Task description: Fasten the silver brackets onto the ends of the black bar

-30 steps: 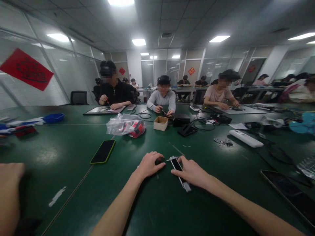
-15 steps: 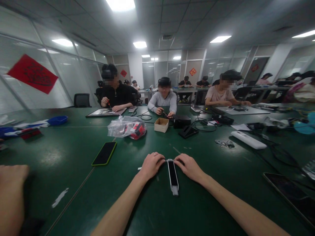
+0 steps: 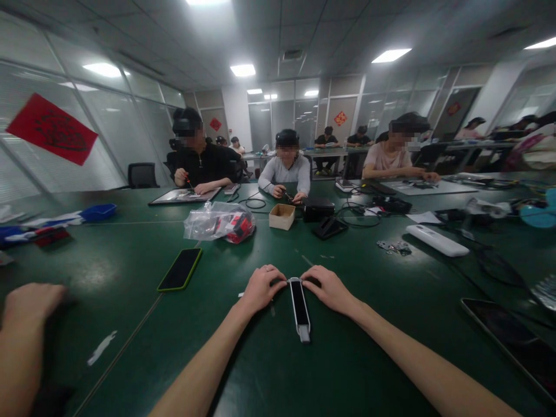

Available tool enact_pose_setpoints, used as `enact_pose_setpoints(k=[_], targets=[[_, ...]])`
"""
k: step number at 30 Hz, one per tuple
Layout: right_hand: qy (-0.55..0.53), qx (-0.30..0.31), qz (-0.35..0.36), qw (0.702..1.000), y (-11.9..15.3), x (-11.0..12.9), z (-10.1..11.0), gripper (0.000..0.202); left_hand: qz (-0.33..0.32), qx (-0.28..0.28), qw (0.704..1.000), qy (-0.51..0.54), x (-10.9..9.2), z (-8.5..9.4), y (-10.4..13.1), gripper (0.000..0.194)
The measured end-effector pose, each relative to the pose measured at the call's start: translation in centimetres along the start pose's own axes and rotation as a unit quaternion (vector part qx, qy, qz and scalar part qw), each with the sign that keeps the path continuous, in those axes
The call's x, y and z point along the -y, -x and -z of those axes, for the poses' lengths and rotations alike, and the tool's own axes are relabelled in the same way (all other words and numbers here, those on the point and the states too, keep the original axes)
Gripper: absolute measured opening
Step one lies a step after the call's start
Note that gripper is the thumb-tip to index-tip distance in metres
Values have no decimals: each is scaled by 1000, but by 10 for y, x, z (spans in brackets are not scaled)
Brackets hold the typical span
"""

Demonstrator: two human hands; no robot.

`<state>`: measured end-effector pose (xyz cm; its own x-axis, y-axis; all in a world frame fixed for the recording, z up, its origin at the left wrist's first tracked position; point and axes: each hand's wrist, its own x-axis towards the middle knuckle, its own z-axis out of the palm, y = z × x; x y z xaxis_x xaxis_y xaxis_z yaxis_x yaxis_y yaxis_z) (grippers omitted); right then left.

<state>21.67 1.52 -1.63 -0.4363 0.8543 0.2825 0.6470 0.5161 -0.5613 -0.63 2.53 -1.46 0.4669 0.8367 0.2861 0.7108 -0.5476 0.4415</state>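
Note:
A narrow white device with a long black face (image 3: pixel 300 304) lies on the green table, a grey plug-like piece (image 3: pixel 304 333) at its near end. At the far end's left side, my left hand (image 3: pixel 263 286) pinches with thumb and fingers together. My right hand (image 3: pixel 329 288) mirrors it on the right side, its fingertips also closed at the device's far end. Whatever lies between the fingertips of each hand is too small to make out.
A green-edged phone (image 3: pixel 179 269) lies left, a bagged red-and-black item (image 3: pixel 234 225) beyond it. Ahead is a small open box (image 3: pixel 282 216). Metal bits (image 3: pixel 394 248), a white case (image 3: pixel 437 240) and a dark phone (image 3: pixel 508 341) sit right. Another person's hand (image 3: pixel 35 301) is at far left.
The view has shifted slightly, so most things appear a little further left and up. Another person's hand at the far left has moved inward. My hands keep their pinch at the device's far end.

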Motion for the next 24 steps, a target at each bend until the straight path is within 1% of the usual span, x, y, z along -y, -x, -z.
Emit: enact_pose_setpoints(k=[4, 6, 10, 11, 13, 15, 17, 19, 20, 22, 23, 24], targets=[[-6, -6, 0, 1000, 0, -1, -1, 17, -11, -25, 1000, 8, 2, -1, 0, 13], [-5, -14, 6, 1000, 0, -3, -3, 16, -17, -29, 999, 11, 3, -1, 0, 10], [1, -24, 11, 1000, 0, -5, -4, 16, -34, -40, 998, 15, 4, -1, 0, 15], [4, -24, 14, 1000, 0, -5, -5, 16, -32, -43, 999, 12, 5, -1, -1, 12], [12, -23, 21, 999, 1, -2, -5, 16, -31, -34, 999, 2, 8, -3, -1, 12], [19, -22, 30, 999, 2, -1, -5, 18, -37, -40, 999, -8, 10, -4, -1, 13], [30, -28, 37, 998, 2, -7, -1, 25, -42, -43, 998, -18, 12, -5, -1, 19], [52, -55, 17, 997, 3, -25, 11, 37, -42, -37, 998, -27, 13, -5, 0, 27], [70, -80, -19, 994, 3, -40, 20, 42, -39, -31, 998, -32, 12, -5, 1, 29], [128, -134, -123, 975, 7, -77, 45, 48, -30, -18, 999, -42, 10, -4, 1, 30], [164, -155, -189, 956, 11, -98, 59, 51, -26, -13, 999, -46, 9, -3, 1, 30], [180, -172, -233, 940, 16, -120, 75, 55, -22, -9, 999, -48, 7, -3, 1, 30]])
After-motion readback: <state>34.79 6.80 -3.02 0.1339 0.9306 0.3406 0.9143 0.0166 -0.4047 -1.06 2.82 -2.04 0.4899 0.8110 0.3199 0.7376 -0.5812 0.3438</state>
